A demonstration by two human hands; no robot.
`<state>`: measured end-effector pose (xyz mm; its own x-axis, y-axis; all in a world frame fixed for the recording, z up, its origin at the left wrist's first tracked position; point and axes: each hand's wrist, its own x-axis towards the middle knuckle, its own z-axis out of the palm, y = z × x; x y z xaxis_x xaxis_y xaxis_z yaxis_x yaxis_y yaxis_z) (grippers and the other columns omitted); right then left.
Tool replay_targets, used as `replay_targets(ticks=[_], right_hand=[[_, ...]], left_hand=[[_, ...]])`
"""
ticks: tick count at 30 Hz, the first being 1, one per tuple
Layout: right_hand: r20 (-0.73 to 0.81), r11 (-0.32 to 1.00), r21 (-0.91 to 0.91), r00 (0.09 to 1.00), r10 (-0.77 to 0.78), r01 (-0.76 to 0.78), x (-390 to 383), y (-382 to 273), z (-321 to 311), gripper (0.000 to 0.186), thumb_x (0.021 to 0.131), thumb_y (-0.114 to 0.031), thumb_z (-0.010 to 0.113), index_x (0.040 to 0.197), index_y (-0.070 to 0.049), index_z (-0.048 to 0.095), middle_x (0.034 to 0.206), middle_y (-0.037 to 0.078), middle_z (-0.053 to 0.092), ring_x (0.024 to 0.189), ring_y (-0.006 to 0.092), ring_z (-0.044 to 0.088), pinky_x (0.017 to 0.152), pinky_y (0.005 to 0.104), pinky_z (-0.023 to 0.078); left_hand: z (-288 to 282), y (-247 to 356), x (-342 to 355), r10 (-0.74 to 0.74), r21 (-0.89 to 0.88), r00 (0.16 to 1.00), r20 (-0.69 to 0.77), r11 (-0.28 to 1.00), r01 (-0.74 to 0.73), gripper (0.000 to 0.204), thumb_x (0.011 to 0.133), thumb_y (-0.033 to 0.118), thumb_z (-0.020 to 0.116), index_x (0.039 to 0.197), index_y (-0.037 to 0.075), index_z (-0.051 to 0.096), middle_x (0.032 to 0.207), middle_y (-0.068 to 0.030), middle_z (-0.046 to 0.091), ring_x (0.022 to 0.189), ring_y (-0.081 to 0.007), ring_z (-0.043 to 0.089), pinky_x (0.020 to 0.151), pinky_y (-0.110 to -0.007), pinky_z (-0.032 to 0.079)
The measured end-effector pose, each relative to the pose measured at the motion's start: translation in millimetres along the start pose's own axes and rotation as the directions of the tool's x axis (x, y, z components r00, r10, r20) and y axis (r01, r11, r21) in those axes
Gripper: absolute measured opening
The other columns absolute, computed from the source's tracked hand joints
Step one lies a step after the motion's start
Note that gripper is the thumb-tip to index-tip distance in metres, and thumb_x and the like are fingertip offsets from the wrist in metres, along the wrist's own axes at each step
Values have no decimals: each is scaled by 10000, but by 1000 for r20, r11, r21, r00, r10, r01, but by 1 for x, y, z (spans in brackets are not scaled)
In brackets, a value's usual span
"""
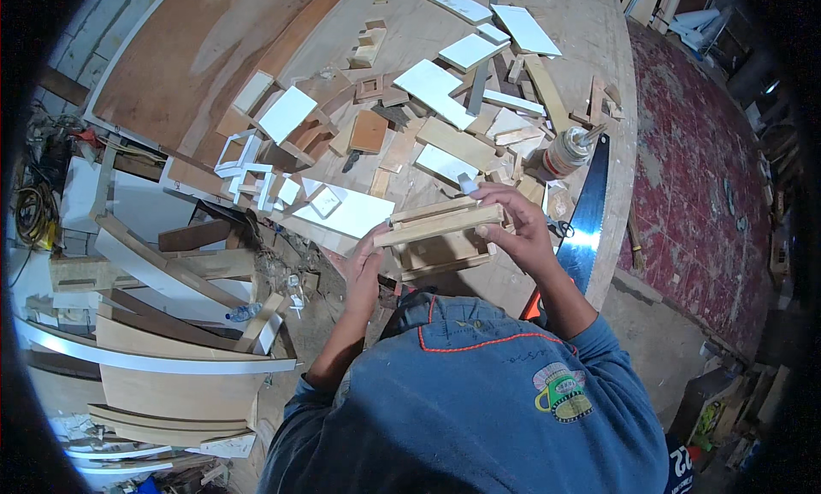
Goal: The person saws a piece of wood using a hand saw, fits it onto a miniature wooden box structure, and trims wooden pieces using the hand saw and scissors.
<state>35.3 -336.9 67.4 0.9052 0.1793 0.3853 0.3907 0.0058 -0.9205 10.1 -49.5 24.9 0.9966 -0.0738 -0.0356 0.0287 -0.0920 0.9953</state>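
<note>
Pale wood makes up the small box frame held between both hands just above the near edge of the surface. The left hand presses flat against its left end, fingers together. The right hand curls over the right end, fingers pinching the top strip. Just right of them lies a handsaw; beyond, a glue bottle, then scattered white panels.

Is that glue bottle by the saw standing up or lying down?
Lying down: the glue bottle rests on its side on the table, nozzle pointing toward the saw.
</note>
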Motion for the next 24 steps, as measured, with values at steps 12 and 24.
replay_targets(ticks=[12,24], right_hand=[[92,965,191,982,166,-181,32,-42,24,364,843,16,628,1187,12,510,1054,111,638,996,171,612,849,281,489],[39,561,659,768,639,-500,30,18,36,205,914,-167,614,1086,-102,524,916,-7,587,819,96,582,756,281,536]], left_hand=[[3,22,-7,228,486,970,80,841,-238,421,837,76,502,1248,-7,539,1280,-146,554,1274,-299,438,1099,-404,277],[-5,63,-25,81,-593,979,187,804,46,514,902,203,576,1318,-73,452,1218,-160,576,1116,-208,560,895,-305,451]])
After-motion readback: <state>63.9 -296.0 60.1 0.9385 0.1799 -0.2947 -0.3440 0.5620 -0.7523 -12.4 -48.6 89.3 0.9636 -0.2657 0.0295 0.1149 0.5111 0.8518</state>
